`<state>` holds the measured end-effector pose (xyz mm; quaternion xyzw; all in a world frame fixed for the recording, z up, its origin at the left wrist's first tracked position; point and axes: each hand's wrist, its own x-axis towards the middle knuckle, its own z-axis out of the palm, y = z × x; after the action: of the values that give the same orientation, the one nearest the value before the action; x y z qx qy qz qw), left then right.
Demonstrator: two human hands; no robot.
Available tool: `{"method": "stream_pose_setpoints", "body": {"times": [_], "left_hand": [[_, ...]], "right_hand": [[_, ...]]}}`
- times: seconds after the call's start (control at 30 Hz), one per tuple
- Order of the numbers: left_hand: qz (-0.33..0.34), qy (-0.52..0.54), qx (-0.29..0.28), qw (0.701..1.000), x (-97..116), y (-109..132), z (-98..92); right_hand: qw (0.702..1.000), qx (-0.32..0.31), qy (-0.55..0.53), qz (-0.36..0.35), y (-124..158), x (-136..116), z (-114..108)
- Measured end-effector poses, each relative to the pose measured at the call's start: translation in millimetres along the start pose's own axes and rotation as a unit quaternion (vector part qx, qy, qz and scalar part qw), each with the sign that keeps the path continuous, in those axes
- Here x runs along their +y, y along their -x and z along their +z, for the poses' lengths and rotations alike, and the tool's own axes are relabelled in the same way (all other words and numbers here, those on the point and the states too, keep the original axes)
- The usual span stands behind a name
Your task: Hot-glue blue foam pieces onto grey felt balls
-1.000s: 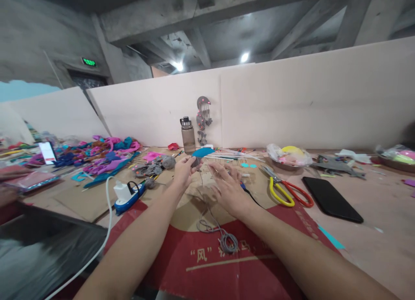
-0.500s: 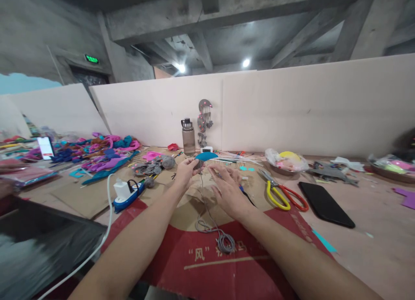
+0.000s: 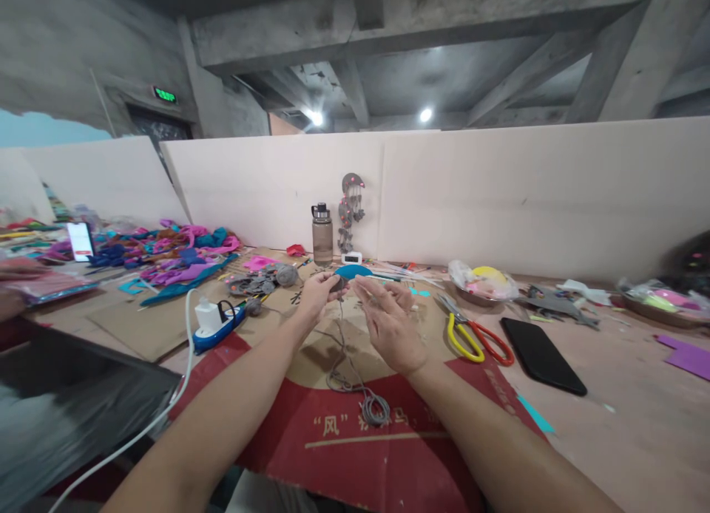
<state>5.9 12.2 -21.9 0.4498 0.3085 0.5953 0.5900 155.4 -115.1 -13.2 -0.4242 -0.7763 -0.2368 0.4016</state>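
Note:
My left hand (image 3: 317, 299) is closed, thumb and fingers pinching a small grey piece (image 3: 340, 283), perhaps felt. From it a thin grey cord (image 3: 344, 343) hangs down and ends in a loose coil on the red and brown cardboard. My right hand (image 3: 393, 321) is just to the right, its thumb and index fingertips drawn together near the grey piece. Whatever those fingertips hold is too small to make out. Just beyond both hands shows a blue felt-like piece (image 3: 353, 271); whether it is touched, I cannot tell.
Yellow-and-red-handled scissors (image 3: 466, 339) and a black phone (image 3: 542, 355) lie to the right. A bottle (image 3: 322, 236) and small white clock (image 3: 351, 259) stand at the back. On the left are a blue power strip (image 3: 219, 332), white cable and coloured scraps (image 3: 171, 254). Another person's hand is far left.
My right hand's fingers have drawn together, and its fingertips are a little closer to the left hand. My left hand keeps its pinch. The view has shifted slightly.

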Motion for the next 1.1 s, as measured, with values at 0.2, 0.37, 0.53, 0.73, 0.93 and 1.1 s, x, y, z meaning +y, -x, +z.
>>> {"method": "stream_pose_setpoints", "body": {"times": [0.2,0.37,0.53,0.73,0.93,1.1], "left_hand": [[0.003,-0.010,0.000,1.000,-2,0,-1.0],[-0.003,-0.029,-0.003,1.000,-3,1,-0.9],[-0.052,-0.041,-0.025,0.998,-4,3,-2.6],[-0.146,-0.118,-0.050,0.981,-7,6,-3.6],[-0.176,-0.182,0.026,0.967,1,-1,-10.0],[-0.196,-0.184,0.028,0.963,10,-10,-21.5]], "right_hand": [[0.992,0.041,-0.108,0.053,-7,3,-1],[0.984,0.027,-0.106,0.141,-9,12,-2],[0.975,0.006,-0.098,0.197,-9,21,2],[0.971,-0.033,-0.086,0.222,-6,27,9],[0.969,-0.058,-0.076,0.229,-3,31,14],[0.969,-0.067,-0.085,0.223,-2,32,14]]}}
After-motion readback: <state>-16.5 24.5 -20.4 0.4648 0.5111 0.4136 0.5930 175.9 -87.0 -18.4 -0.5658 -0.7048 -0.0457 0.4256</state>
